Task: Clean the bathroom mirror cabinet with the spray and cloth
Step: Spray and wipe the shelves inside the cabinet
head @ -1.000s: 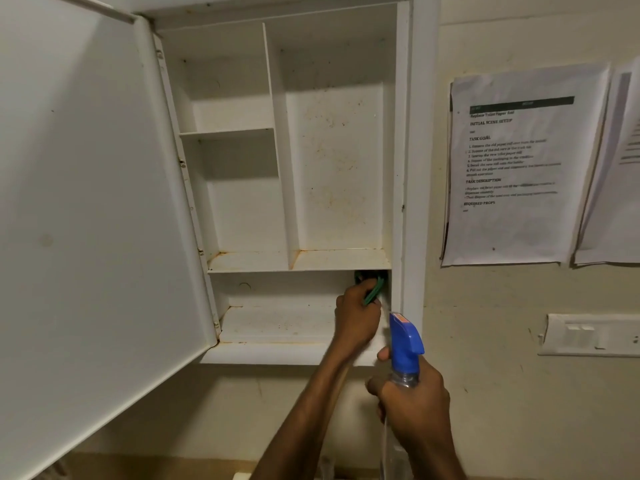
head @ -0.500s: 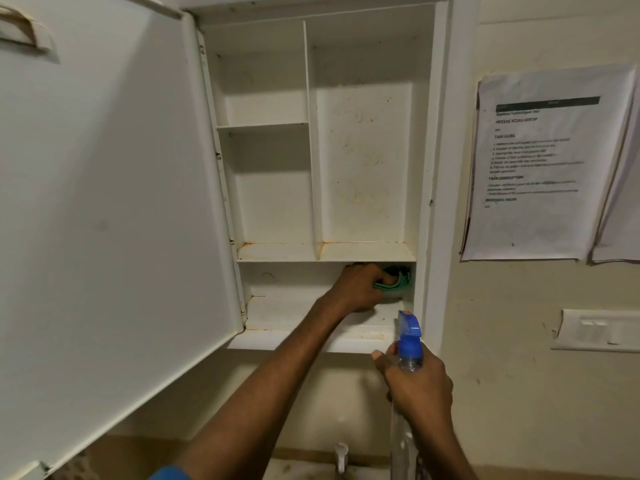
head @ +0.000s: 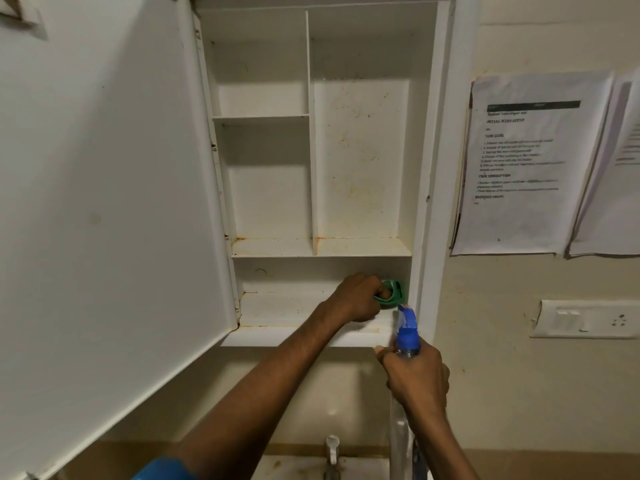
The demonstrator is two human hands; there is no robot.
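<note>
Green cloth (head: 391,294) ×1, gripped by left hand (head: 356,297) | spray bottle (head: 407,337) ×1, held by right hand (head: 417,377)

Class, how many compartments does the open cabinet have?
4: upper left, middle left, tall right, and the wide bottom one where the left hand holds the cloth.

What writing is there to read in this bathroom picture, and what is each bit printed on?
"INITIAL SCENE SETUP": heading on the printed sheet taped to the wall.
"TASK GOAL": same sheet, lower.
"TASK DESCRIPTION": same sheet.
"REQUIRED PROPS": same sheet, lowest heading.
Title line, dark header bar and body lines: too blurred to read.
Second sheet at the right edge: too blurred.
Spray bottle: no label readable.
</note>
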